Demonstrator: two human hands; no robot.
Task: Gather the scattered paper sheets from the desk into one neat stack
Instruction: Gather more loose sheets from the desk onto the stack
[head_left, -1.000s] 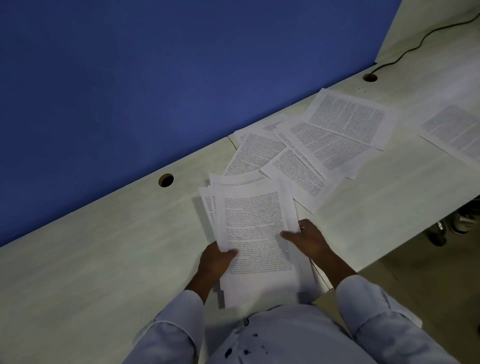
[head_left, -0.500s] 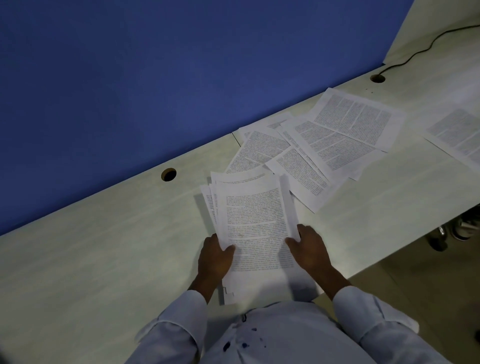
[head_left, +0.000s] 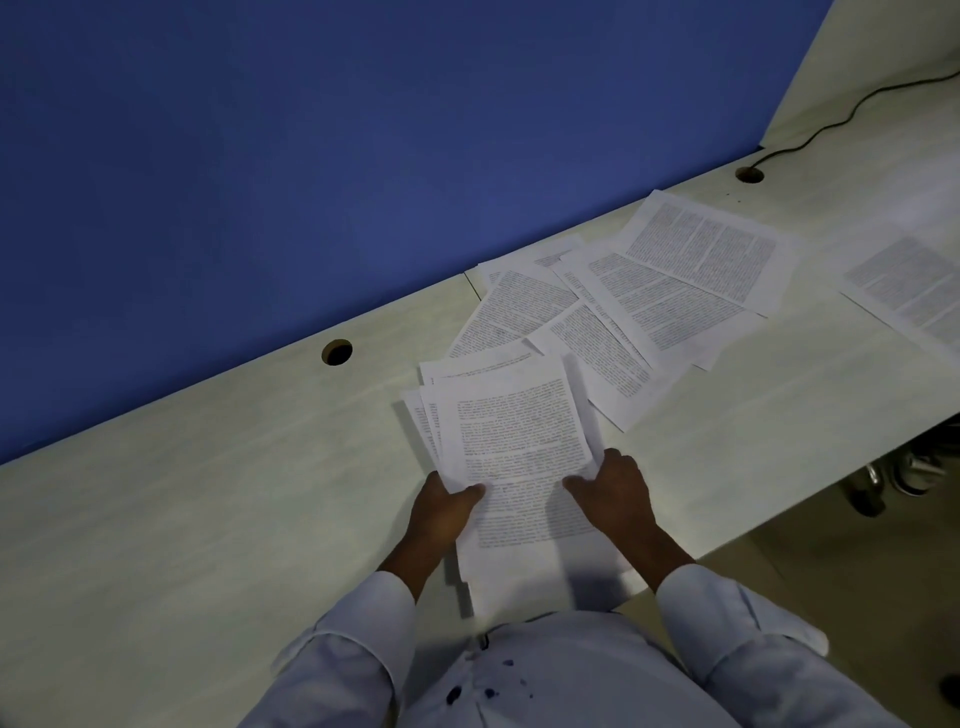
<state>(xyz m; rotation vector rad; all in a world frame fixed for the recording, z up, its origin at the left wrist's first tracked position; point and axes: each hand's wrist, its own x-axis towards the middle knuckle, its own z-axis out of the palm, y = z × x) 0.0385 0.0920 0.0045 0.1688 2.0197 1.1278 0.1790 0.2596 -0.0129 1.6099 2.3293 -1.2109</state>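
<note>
1. We have 1 view, from a camera worn on the person's head, so we look from above the near edge of the desk (head_left: 208, 519)
2. It faces forward and steeply down: the person's own shirt (head_left: 571, 675) fills the bottom edge, and the blue wall (head_left: 363, 156) behind the desk fills the top
3. We are close to the left hand (head_left: 441, 514) and right hand (head_left: 618, 493), which hold the stack (head_left: 519, 431) low in mid-frame
4. Our view is tilted, so the desk's far edge climbs to the right, and the scattered sheets (head_left: 675, 291) lie farther off on that side
5. At lower right we see past the desk to the floor (head_left: 831, 597)
</note>
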